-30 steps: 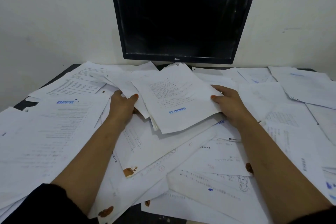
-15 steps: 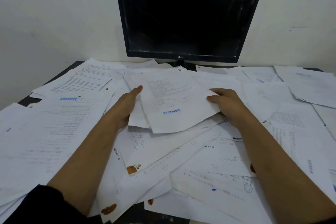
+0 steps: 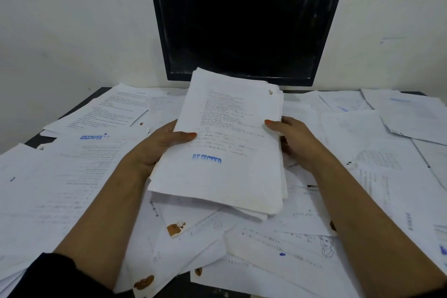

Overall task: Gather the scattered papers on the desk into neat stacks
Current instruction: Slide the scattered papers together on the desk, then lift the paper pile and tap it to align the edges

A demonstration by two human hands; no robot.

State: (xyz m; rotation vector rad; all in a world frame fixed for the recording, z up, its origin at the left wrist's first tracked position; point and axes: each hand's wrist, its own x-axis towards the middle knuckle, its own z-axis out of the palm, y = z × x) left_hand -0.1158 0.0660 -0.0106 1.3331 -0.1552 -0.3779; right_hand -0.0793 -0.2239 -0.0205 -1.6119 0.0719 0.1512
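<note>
Item 1: thick bundle of white printed sheets (image 3: 225, 150), top page bearing lines of small text and a blue "REJECTED" stamp low on the page. Held raised and tilted above the desk clutter, centre of view, its far edge overlapping the lower bezel of the monitor. Edges roughly squared, a few lower sheets jutting out at the near right corner.

Item 2: left hand (image 3: 157, 147), gripping the bundle's left edge, thumb laid across the top page, fingers hidden beneath. Dark sleeve at the forearm's near end.

Item 3: right hand (image 3: 297, 143), gripping the bundle's right edge, thumb tip on the top page, fingers curled behind the stack. The two hands are apart, one on each side of the bundle.

Item 4: loose white paper sheets (image 3: 302, 249), scattered and overlapping over nearly the whole desk; several carry brown stains at corners, one shows a small drawn face, another at left carries a blue stamp read upside down.

Item 5: dark flat desk top (image 3: 96, 94), visible only at the far left corner and along the near edge.

Item 6: black flat-screen monitor (image 3: 246, 22), screen dark, standing at the desk's far edge against a pale wall (image 3: 72, 19).
</note>
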